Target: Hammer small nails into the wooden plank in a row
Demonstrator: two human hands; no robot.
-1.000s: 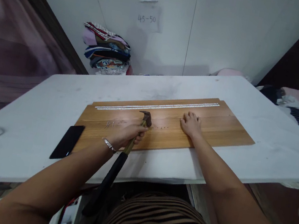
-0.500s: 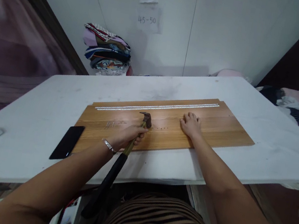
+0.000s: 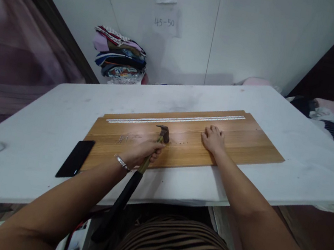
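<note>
Practically unchanged from half a second ago: still gripping the hammer (image 3: 130, 188) in a closed left hand (image 3: 143, 150), and resting the loosely open, empty right hand (image 3: 214, 140) on the board (image 3: 251, 135). Holds the hammer's long axis slanting from near left to far right, with head over the board's middle and claw pointing left.

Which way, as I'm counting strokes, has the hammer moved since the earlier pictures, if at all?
No: the hammer shows no clear shift any way against the wooden board, its head still just nearside of the white strips.
</note>
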